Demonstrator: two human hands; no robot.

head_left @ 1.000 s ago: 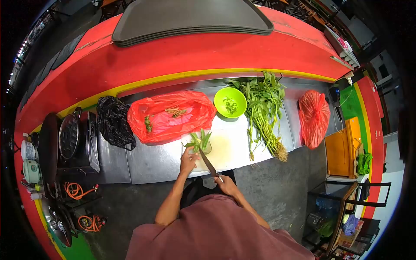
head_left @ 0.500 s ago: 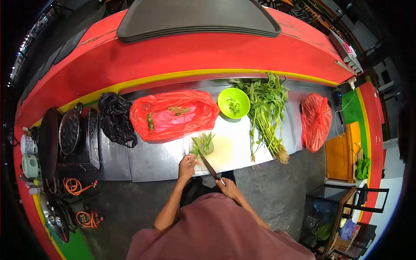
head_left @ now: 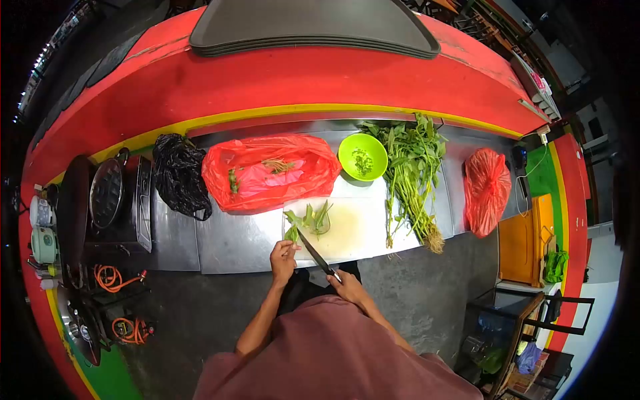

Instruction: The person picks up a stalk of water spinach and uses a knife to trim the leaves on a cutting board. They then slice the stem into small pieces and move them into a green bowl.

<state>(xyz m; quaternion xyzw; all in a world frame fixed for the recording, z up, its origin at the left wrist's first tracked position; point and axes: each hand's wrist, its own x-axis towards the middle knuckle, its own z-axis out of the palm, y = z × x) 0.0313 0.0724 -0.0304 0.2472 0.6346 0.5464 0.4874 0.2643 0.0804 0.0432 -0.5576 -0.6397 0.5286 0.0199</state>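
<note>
My right hand (head_left: 347,288) is wrapped round the handle of a knife (head_left: 316,253), whose dark blade points up and left over the near-left part of a white cutting board (head_left: 353,230). My left hand (head_left: 284,260) is closed, fingertips pinching a leafy green sprig (head_left: 292,233) by its lower end at the board's left edge. The knife tip lies close beside this sprig. More cut green leaves (head_left: 318,220) rest on the board just right of it. Beyond the board stands a lime-green bowl (head_left: 379,167) with chopped greens inside.
A bundle of rooted greens (head_left: 413,180) lies right of the bowl. An open red plastic bag (head_left: 267,197) and a black bag (head_left: 179,177) sit left; a tied red bag (head_left: 487,193) is far right. Stacked trays (head_left: 313,27) top the red ledge. A round pan (head_left: 107,193) stands far left.
My left hand has moved slightly left and nearer to me, carrying the sprig away from the other leaves. The knife has shifted slightly left, its tip now between sprig and leaves.
</note>
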